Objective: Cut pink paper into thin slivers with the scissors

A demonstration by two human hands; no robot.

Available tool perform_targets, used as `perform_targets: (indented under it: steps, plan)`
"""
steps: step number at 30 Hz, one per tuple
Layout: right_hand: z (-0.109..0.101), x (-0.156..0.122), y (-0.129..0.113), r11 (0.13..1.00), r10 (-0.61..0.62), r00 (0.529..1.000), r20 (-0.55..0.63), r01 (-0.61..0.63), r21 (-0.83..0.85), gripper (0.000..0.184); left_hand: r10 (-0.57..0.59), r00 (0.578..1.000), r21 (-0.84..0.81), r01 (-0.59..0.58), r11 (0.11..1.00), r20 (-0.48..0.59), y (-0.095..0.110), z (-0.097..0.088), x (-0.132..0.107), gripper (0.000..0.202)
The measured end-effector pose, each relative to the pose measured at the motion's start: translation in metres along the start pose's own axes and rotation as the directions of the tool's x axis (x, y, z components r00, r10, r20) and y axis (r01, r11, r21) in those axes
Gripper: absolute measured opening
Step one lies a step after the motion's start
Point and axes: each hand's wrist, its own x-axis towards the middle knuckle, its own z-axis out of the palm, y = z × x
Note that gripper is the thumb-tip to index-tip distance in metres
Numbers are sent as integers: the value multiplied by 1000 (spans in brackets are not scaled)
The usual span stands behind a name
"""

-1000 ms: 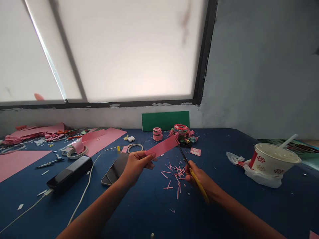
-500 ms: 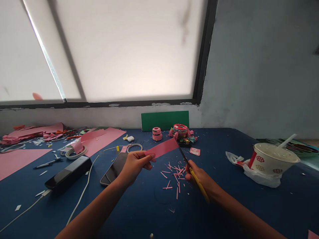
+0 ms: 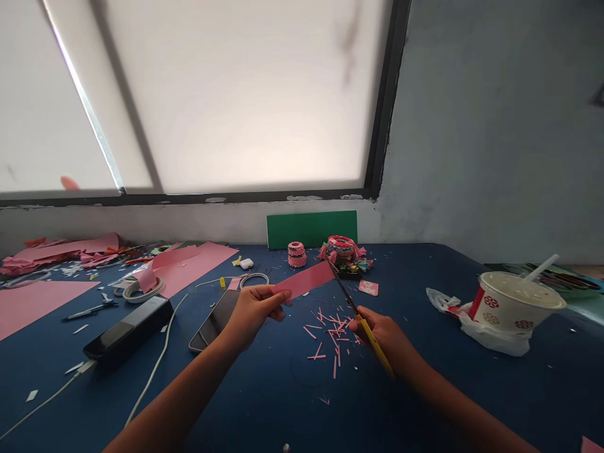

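Observation:
Between the thumb and fingers of my left hand [image 3: 257, 313] is the left end of a pink paper strip [image 3: 306, 280], held above the table. My right hand [image 3: 384, 336] is closed round the yellow handles of a pair of scissors [image 3: 374, 343]. Their dark blades reach up to the strip's right end, close to its edge. Whether the blades are parted is hard to make out. Below lies a scatter of thin pink paper slivers [image 3: 337, 330] on the blue table [image 3: 283, 396].
A phone [image 3: 214, 322] lies by my left forearm, with a black power bank [image 3: 129, 327] and white cable beyond. Pink paper sheets [image 3: 201, 261] cover the back left. Frilled pink rings [image 3: 297, 254] stand before a green board [image 3: 311, 229]. At right stands a lidded cup [image 3: 514, 308].
The paper strip and the scissors have shifted very slightly left. Both hands keep their grip, and the slivers below look nearly the same.

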Motion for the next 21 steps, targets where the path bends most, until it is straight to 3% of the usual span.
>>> perform_targets:
  steps: [6,13,21]
  plan:
    - [3,1,12,989,-24,1000,8,22,149,53,9,999,-23,-10,1000,-31,-1,-1,1,22]
    - [10,3,22,994,-78,994,76,72,83,56,5,998,-64,-9,998,-68,0,-2,3,22]
    - [9,3,21,995,-102,992,76,100,31,52,-14,1000,-29,15,999,12,-2,-2,4,22]
